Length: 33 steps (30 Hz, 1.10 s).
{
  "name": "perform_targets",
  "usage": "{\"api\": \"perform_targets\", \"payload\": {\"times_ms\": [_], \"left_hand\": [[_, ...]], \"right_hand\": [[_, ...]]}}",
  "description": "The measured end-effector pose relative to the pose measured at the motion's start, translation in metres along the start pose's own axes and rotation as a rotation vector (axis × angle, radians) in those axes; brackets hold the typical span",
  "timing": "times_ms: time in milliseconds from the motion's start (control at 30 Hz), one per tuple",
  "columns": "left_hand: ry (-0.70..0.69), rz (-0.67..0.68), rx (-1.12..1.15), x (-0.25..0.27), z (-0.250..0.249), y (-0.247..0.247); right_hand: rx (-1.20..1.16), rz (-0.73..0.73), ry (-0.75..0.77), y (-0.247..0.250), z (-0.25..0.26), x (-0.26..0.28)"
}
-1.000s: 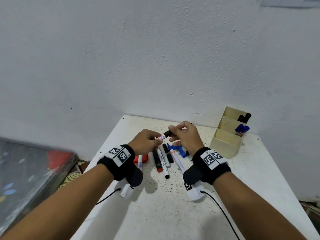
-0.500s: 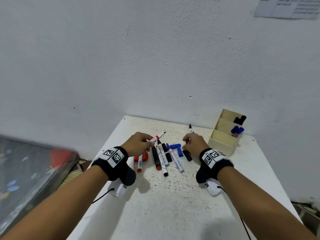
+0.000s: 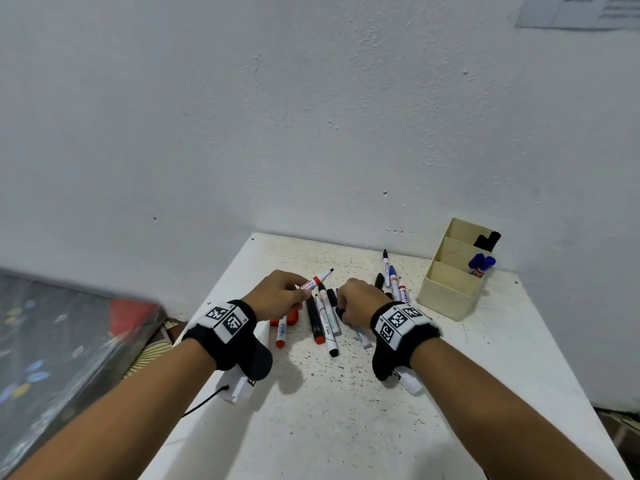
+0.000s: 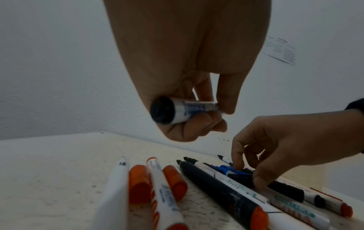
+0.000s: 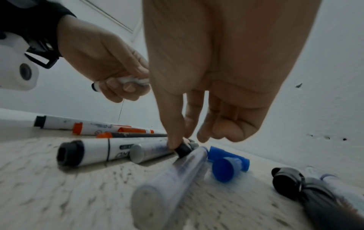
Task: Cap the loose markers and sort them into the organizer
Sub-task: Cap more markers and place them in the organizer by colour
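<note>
My left hand grips an uncapped white marker with a red band, held just above the table; the left wrist view shows its butt end. My right hand reaches down into the pile of loose markers. Its thumb and forefinger pinch a black cap lying among the barrels. Two blue caps lie just right of it, and red caps lie under my left hand. The cream organizer stands at the right, holding black markers and blue markers.
The white speckled table meets the wall at its far edge. A few more markers lie between the pile and the organizer. A dark patterned object sits beyond the table's left edge.
A second ago both hands held the marker together with a black cap on its tip. The right hand pulled away with the cap, dropped to the table, then shifted left into the pile.
</note>
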<state>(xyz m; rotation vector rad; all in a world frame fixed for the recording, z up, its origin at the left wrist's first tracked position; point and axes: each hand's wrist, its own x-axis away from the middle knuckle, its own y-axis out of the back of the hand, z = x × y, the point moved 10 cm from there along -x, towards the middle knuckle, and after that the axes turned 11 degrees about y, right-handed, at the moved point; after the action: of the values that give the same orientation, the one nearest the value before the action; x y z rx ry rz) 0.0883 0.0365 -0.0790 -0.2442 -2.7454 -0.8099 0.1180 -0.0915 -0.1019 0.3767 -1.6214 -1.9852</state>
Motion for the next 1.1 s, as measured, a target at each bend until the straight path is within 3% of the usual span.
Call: {"api": "perform_targets", "payload": {"times_ms": [367,467,600,700,767,900,1100], "left_hand": [[-0.002,0.015,0.019,-0.008,-0.003,-0.009],[0.005,0.019,0.043,-0.011,-0.003,-0.008],[0.015,0.026,0.055,-0.012,-0.003,-0.008],[-0.001,0.048,0.055,-0.014,-0.007,-0.012],[-0.009,0.049,0.045,-0.016,-0.012,-0.014],[-0.032,0.037,0.052,-0.018,-0.022,-0.015],[-0.031,0.090,0.112,-0.014,-0.024,-0.018]], "right_hand": [[0.006,0.077,-0.006,-0.011,0.000,0.000],[-0.142,-0.104,-0.043,0.005,-0.011,0.004],[-0.858,-0.581,-0.180,0.039,-0.047,0.022],[-1.122,-0.734,-0.177,0.052,-0.050,0.030],[-1.124,-0.752,-0.150,0.057,-0.045,0.029],[-1.159,-0.649,-0.089,0.056,-0.031,0.024],[-1.326,-0.675,-0.078,0.056,-0.031,0.026]]}}
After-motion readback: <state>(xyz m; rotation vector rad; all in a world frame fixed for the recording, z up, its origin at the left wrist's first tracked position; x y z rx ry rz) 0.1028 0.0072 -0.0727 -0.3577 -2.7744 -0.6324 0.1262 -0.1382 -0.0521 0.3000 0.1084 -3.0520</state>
